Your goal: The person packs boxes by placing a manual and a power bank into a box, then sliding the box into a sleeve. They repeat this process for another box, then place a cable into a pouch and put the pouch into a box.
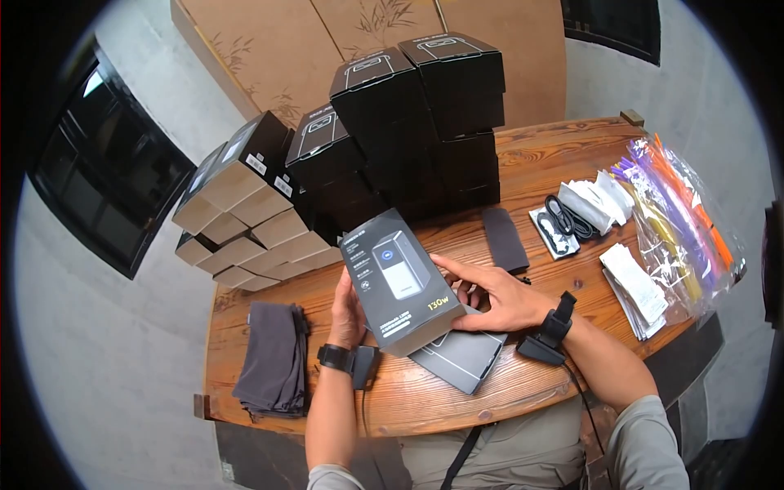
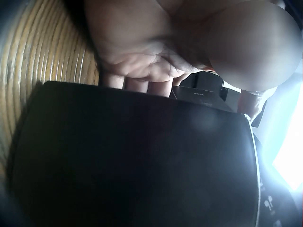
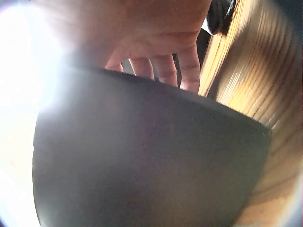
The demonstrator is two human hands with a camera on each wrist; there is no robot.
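Note:
A dark printed power bank box (image 1: 398,278), marked 130w, is tilted in front of me between both hands. My left hand (image 1: 347,312) grips its left side, fingers reaching beneath it in the left wrist view. On the opposite side my right hand (image 1: 502,296) holds the box, its thumb near the lower corner. In the right wrist view, the box's dark face (image 3: 151,151) covers the fingertips. Below the box a flat dark grey piece with a white line drawing (image 1: 471,367) lies on the table, partly hidden by it.
Stacked black boxes (image 1: 392,122) and pale-ended boxes (image 1: 269,237) stand behind. Grey cloth pouches (image 1: 273,359) lie left, another pouch (image 1: 505,239) beyond the right hand. Coiled cables (image 1: 567,220), folded papers (image 1: 633,290) and bagged colourful ties (image 1: 682,224) occupy the table's right side.

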